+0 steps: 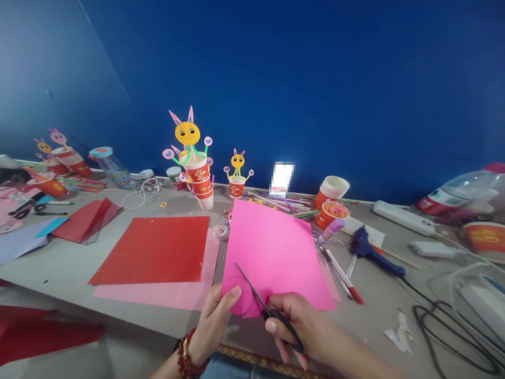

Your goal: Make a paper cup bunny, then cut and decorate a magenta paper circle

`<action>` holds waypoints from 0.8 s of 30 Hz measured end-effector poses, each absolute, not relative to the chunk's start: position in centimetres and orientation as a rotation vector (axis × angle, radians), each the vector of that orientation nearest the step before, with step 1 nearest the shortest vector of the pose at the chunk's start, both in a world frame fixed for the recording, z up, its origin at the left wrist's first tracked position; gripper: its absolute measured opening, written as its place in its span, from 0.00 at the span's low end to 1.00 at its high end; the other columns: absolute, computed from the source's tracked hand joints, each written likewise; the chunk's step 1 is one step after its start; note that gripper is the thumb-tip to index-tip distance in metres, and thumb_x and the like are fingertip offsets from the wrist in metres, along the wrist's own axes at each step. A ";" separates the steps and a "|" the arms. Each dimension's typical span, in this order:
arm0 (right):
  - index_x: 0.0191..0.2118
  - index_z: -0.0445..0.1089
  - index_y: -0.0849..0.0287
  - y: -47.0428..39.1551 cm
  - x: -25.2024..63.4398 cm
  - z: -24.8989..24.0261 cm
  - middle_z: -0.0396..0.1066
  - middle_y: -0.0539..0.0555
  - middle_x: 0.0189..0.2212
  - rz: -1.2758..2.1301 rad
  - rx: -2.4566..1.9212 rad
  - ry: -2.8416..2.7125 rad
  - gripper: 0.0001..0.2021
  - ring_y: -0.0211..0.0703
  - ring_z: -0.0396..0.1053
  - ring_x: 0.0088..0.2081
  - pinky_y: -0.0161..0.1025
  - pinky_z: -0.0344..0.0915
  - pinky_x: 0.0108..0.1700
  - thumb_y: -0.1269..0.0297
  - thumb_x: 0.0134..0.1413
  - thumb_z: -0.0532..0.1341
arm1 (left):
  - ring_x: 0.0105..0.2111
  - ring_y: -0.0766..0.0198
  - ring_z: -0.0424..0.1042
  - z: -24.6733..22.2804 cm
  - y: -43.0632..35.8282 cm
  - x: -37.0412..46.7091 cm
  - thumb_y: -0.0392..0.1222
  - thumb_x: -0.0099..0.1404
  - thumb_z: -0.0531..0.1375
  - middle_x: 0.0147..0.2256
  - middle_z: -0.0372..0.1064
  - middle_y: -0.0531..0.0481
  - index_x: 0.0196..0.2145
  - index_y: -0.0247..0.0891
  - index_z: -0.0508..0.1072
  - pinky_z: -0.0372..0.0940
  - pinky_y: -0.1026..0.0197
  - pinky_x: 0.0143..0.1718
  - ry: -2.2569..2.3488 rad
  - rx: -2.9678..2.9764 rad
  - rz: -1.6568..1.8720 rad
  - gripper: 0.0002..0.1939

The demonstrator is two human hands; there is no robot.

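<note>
A sheet of bright pink paper (272,247) is held up over the front of the table, with a circle outlined near its lower left corner. My left hand (215,313) pinches that corner, thumb on top over the circle. My right hand (295,318) grips black-handled scissors (256,297); their blades lie across the pink paper beside the circle's right edge. How far the blades are parted is hard to see. Left of my hands, a red sheet (158,250) rests on a light pink sheet (145,297).
A roll of clear tape (220,232), stacked paper cups with a yellow-faced figure (187,133) and a smaller cup figure (237,185) stand behind. To the right lie markers (343,276), a blue glue gun (374,252) and its black cable (430,310). A large bottle (453,192) is farther right.
</note>
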State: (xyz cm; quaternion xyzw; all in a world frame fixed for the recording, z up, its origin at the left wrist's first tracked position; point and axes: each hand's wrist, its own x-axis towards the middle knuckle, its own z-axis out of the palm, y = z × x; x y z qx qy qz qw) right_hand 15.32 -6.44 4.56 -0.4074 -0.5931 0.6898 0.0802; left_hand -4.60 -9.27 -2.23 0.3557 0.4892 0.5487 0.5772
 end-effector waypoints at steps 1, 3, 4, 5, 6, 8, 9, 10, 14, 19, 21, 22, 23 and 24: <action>0.30 0.58 0.58 -6.5 15.2 4.7 0.68 0.44 0.16 2.064 -1.237 -1.769 0.21 0.26 0.55 0.10 0.23 0.47 0.10 0.43 0.54 0.59 | 0.28 0.63 0.67 -2.2 -9.3 -4.6 0.52 0.60 0.65 0.27 0.72 0.48 0.31 0.34 0.80 0.66 0.63 0.33 1.153 0.817 1.287 0.16; 0.30 0.58 0.58 -6.6 15.1 4.9 0.67 0.44 0.16 2.058 -1.287 -1.759 0.18 0.26 0.55 0.10 0.23 0.48 0.11 0.47 0.54 0.60 | 0.29 0.62 0.69 -2.2 -9.3 -4.5 0.53 0.58 0.66 0.29 0.74 0.47 0.34 0.34 0.80 0.67 0.63 0.34 1.181 0.768 1.318 0.17; 0.29 0.58 0.57 -6.6 15.0 5.0 0.67 0.43 0.16 2.049 -1.308 -1.756 0.17 0.26 0.55 0.11 0.23 0.48 0.11 0.48 0.54 0.60 | 0.30 0.61 0.70 -2.1 -9.2 -4.4 0.53 0.56 0.67 0.31 0.75 0.46 0.35 0.35 0.80 0.67 0.63 0.35 1.199 0.742 1.341 0.18; 0.29 0.58 0.57 -6.7 14.9 5.0 0.66 0.43 0.15 2.036 -1.325 -1.758 0.17 0.27 0.54 0.11 0.23 0.49 0.11 0.49 0.54 0.60 | 0.32 0.60 0.71 -2.1 -9.2 -4.3 0.53 0.55 0.68 0.33 0.76 0.46 0.36 0.35 0.80 0.68 0.62 0.36 1.211 0.720 1.362 0.18; 0.28 0.57 0.57 -6.8 14.8 4.9 0.65 0.43 0.15 2.023 -1.342 -1.757 0.17 0.27 0.54 0.11 0.24 0.49 0.11 0.50 0.53 0.60 | 0.33 0.59 0.71 -2.0 -9.2 -4.3 0.53 0.55 0.68 0.35 0.77 0.45 0.37 0.35 0.80 0.68 0.62 0.37 1.211 0.708 1.372 0.19; 0.28 0.57 0.57 -7.1 14.7 4.7 0.64 0.42 0.14 1.995 -1.371 -1.757 0.16 0.28 0.54 0.11 0.24 0.49 0.11 0.51 0.52 0.61 | 0.33 0.59 0.72 -1.9 -9.2 -4.2 0.53 0.55 0.68 0.36 0.77 0.45 0.38 0.35 0.80 0.69 0.63 0.37 1.180 0.706 1.371 0.19; 0.28 0.57 0.57 -7.2 14.6 4.6 0.64 0.42 0.14 1.981 -1.382 -1.756 0.16 0.28 0.55 0.11 0.25 0.49 0.11 0.51 0.52 0.61 | 0.32 0.60 0.72 -1.9 -9.2 -4.2 0.52 0.56 0.68 0.36 0.77 0.45 0.38 0.35 0.80 0.69 0.63 0.35 1.164 0.709 1.368 0.19; 0.28 0.57 0.56 -7.3 14.5 4.5 0.63 0.42 0.14 1.961 -1.398 -1.753 0.16 0.29 0.55 0.11 0.25 0.49 0.11 0.52 0.52 0.61 | 0.31 0.61 0.72 -2.0 -9.3 -4.2 0.52 0.56 0.68 0.35 0.77 0.45 0.38 0.35 0.80 0.69 0.63 0.34 1.159 0.707 1.368 0.18; 0.28 0.56 0.56 -7.7 14.2 5.0 0.63 0.41 0.14 1.970 -1.395 -1.734 0.17 0.29 0.55 0.12 0.25 0.50 0.11 0.52 0.51 0.63 | 0.30 0.61 0.72 -2.0 -9.5 -4.6 0.52 0.54 0.68 0.32 0.77 0.46 0.37 0.35 0.80 0.69 0.63 0.34 1.228 0.684 1.392 0.18; 0.29 0.57 0.57 -8.0 14.2 6.8 0.71 0.45 0.20 2.115 -1.276 -1.777 0.17 0.26 0.55 0.11 0.24 0.48 0.12 0.48 0.57 0.58 | 0.32 0.57 0.74 -0.9 -9.5 -5.2 0.52 0.55 0.68 0.34 0.78 0.43 0.39 0.34 0.80 0.70 0.60 0.36 1.143 0.719 1.344 0.19; 0.30 0.58 0.57 -8.0 14.3 7.3 0.71 0.46 0.21 2.134 -1.238 -1.784 0.18 0.25 0.53 0.10 0.24 0.50 0.12 0.48 0.59 0.56 | 0.31 0.58 0.74 -0.3 -9.5 -5.2 0.52 0.55 0.68 0.34 0.78 0.43 0.39 0.35 0.81 0.70 0.61 0.34 1.112 0.717 1.322 0.19; 0.30 0.57 0.58 -8.0 14.3 7.4 0.72 0.46 0.21 2.139 -1.223 -1.781 0.18 0.24 0.53 0.09 0.24 0.51 0.12 0.47 0.59 0.55 | 0.30 0.58 0.73 -0.1 -9.4 -5.1 0.52 0.54 0.68 0.33 0.78 0.43 0.38 0.35 0.81 0.70 0.61 0.34 1.110 0.703 1.321 0.19; 0.30 0.57 0.58 -8.0 14.3 7.6 0.72 0.47 0.22 2.140 -1.214 -1.778 0.18 0.24 0.53 0.10 0.24 0.51 0.12 0.47 0.59 0.56 | 0.30 0.59 0.73 0.1 -9.4 -5.0 0.53 0.54 0.69 0.33 0.78 0.44 0.37 0.35 0.81 0.70 0.61 0.34 1.116 0.685 1.325 0.19; 0.31 0.57 0.58 -8.0 14.4 7.6 0.72 0.47 0.22 2.135 -1.214 -1.773 0.17 0.25 0.54 0.10 0.24 0.51 0.12 0.48 0.58 0.56 | 0.29 0.59 0.73 0.2 -9.3 -4.9 0.53 0.53 0.69 0.32 0.78 0.45 0.36 0.35 0.81 0.70 0.61 0.33 1.138 0.672 1.339 0.19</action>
